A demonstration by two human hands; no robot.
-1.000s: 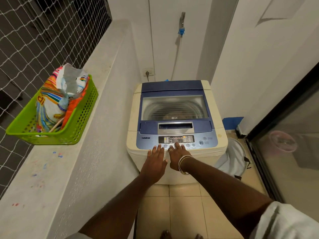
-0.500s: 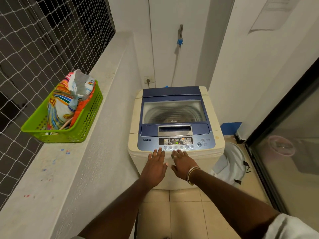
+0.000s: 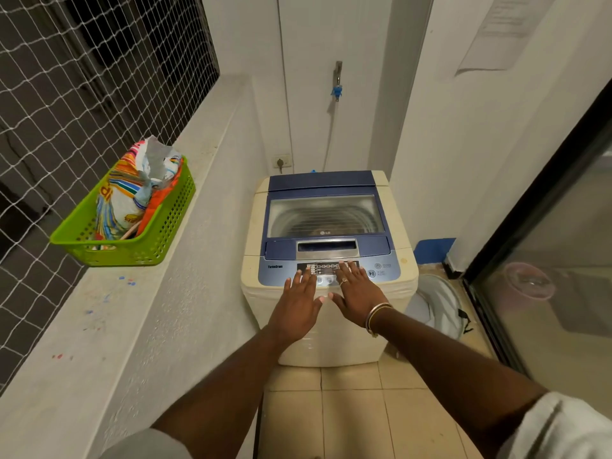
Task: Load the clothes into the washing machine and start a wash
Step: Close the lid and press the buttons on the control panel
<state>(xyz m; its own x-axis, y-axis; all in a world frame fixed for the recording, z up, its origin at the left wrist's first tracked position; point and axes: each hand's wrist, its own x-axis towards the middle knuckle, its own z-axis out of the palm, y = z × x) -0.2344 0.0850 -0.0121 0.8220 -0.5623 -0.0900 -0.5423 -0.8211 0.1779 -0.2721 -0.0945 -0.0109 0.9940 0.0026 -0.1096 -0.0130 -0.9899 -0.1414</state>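
Observation:
A cream top-loading washing machine (image 3: pixel 390 200) with a blue lid stands against the back wall. Its lid is down, and something dark shows dimly through the window (image 3: pixel 323 215). The control panel (image 3: pixel 276 271) runs along the front edge. My left hand (image 3: pixel 298 304) lies flat, fingers spread, at the front rim just below the panel. My right hand (image 3: pixel 356 289), with a ring and bangles at the wrist, is beside it, fingers stretched over the buttons. Neither hand holds anything.
A green plastic basket (image 3: pixel 165 233) with a colourful bag (image 3: pixel 132 193) sits on the grey ledge (image 3: pixel 116 326) to the left, in front of a net-covered opening. A white bag (image 3: pixel 440 303) lies on the floor right of the machine. A glass sliding door (image 3: pixel 546 293) stands at right. A tap (image 3: pixel 337 81) is on the back wall.
The view has pulled back and tilted up slightly. Both hands stay at the panel's front edge; my right hand's fingers have reached a little further over the buttons.

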